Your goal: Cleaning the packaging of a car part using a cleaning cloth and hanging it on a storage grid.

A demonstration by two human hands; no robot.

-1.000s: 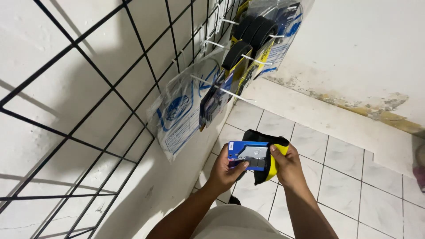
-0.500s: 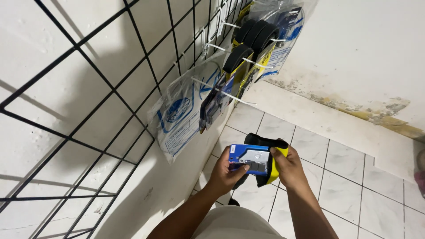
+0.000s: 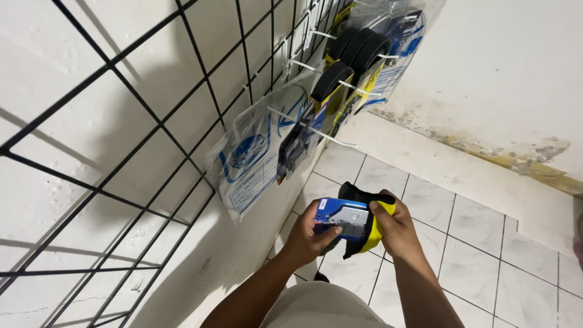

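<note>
Left hand (image 3: 306, 234) and right hand (image 3: 395, 228) gripped blue card (image 3: 343, 217) on black-yellow item (image 3: 364, 228), below wire grid (image 3: 182, 121); clear blue-printed bags (image 3: 255, 155) hung on grid.

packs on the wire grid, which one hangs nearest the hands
The lowest clear plastic pack with blue print, at the bottom of the row on the black wire grid. The black-and-yellow packs hang higher, farther from both hands.

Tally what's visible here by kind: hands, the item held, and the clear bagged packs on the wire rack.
Hands: 2, left hand and right hand
Blue-black-yellow item held in both: 1
Clear bagged packs on the wire grid: 2, nearer and farther
Total: 5
</note>
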